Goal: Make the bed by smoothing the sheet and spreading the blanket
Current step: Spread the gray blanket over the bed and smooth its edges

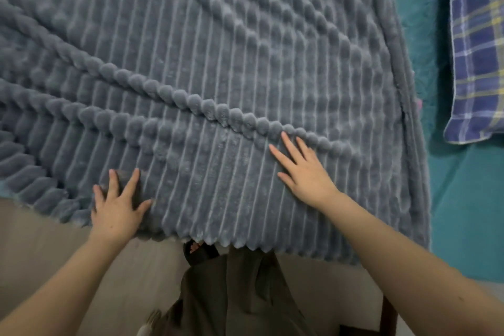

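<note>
Since neither hand grips anything, log both as flat presses. L side first: your left hand point(120, 207) lies on the blanket point(218, 49) just inside its near edge, fingers splayed & straight, tips sunk a little into the pile; nothing pinched. Floor point(35, 240) shows below that edge, so the cloth overhangs the bed there.

Centre: blanket is grey ribbed plush, spread over most of the bed w/ two raised fold ridges point(191, 101) running diag. from upper L down toward the R hand. Est.: thick, soft, fairly light, no stiffness. Pile looks grippy, so it prob. drags rather than slides under a flat palm, and the ridges may only shift along. Better hold, as judged: pinch the near hem, thumb over & fingers under, one hand each side of the ridges, then pull toward you.

Your right hand point(302, 169) rests flat, fingers extended, tips touching the lower ridge; holds nothing. R of it: blanket's side hem, then teal sheet point(458, 199) uncovered, approx. smooth, w/ a plaid pillow point(480, 49) lying on it at far R.
</note>
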`<control>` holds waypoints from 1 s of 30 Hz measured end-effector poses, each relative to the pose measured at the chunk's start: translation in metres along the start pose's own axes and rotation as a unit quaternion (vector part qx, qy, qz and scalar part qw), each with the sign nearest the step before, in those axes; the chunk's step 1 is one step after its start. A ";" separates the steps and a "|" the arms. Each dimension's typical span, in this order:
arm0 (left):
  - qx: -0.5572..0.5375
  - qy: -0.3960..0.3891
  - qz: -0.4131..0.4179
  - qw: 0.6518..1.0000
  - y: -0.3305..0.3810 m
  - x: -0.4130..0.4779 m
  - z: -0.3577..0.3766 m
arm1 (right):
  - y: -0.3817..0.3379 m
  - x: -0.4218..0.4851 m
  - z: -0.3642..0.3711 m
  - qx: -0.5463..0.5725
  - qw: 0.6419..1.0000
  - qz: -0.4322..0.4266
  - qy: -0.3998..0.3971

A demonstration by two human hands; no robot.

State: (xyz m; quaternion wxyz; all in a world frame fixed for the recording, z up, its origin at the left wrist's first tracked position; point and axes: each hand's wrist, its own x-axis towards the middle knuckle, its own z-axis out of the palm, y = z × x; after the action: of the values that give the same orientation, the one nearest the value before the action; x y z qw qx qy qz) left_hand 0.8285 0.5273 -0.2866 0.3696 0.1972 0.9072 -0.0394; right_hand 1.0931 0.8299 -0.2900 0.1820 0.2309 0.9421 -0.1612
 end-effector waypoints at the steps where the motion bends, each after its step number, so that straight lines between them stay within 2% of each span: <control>1: -0.004 -0.023 -0.003 1.000 -0.006 0.005 -0.004 | -0.007 0.015 -0.006 0.005 1.000 -0.004 0.015; 3: -0.008 -0.054 0.000 0.999 -0.012 0.011 -0.007 | -0.013 0.045 -0.021 0.040 0.996 0.032 0.076; 5: 0.000 -0.069 0.000 0.998 -0.012 0.012 -0.006 | -0.009 0.077 -0.041 0.128 0.973 0.133 0.138; 6: 0.008 -0.072 -0.001 0.997 -0.010 0.012 -0.005 | -0.002 0.093 -0.051 0.169 0.954 0.193 0.154; 8: 0.024 -0.064 -0.002 0.998 -0.008 0.012 -0.002 | 0.020 0.124 -0.069 0.183 0.931 0.272 0.158; 12: 0.027 -0.046 0.002 0.999 -0.005 0.012 0.000 | 0.055 0.163 -0.094 0.176 0.945 0.271 0.055; 14: 0.031 -0.046 0.003 0.998 -0.004 0.011 -0.001 | 0.061 0.173 -0.095 0.188 0.950 0.250 0.023; 16: 0.033 -0.042 0.005 0.999 -0.004 0.011 0.000 | 0.063 0.179 -0.097 0.141 0.963 0.229 0.004; 18: 0.030 -0.040 0.009 0.999 -0.003 0.010 -0.001 | 0.073 0.180 -0.107 0.082 0.965 0.242 0.056; 21: 0.030 -0.044 0.011 0.999 -0.002 0.009 -0.002 | 0.092 0.180 -0.125 0.072 0.933 0.323 0.144; 25: 0.028 -0.029 0.019 0.999 -0.001 0.009 0.000 | 0.077 0.190 -0.121 0.056 0.923 0.366 0.108; 28: 0.020 -0.025 0.022 0.999 -0.004 0.007 0.000 | 0.039 0.202 -0.114 0.125 0.878 0.451 0.103; 29: 0.027 -0.024 0.024 0.999 -0.004 0.006 0.000 | 0.023 0.204 -0.113 0.111 0.875 0.458 0.111; 30: 0.036 -0.022 0.027 0.999 -0.004 0.005 -0.001 | 0.004 0.204 -0.110 0.079 0.888 0.435 0.122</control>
State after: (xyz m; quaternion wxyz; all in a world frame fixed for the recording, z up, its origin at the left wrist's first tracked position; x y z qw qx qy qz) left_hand 0.8227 0.5255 -0.2899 0.3830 0.2339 0.8912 -0.0662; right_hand 0.8967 0.9523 -0.2785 0.0992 0.6493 0.7459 -0.1101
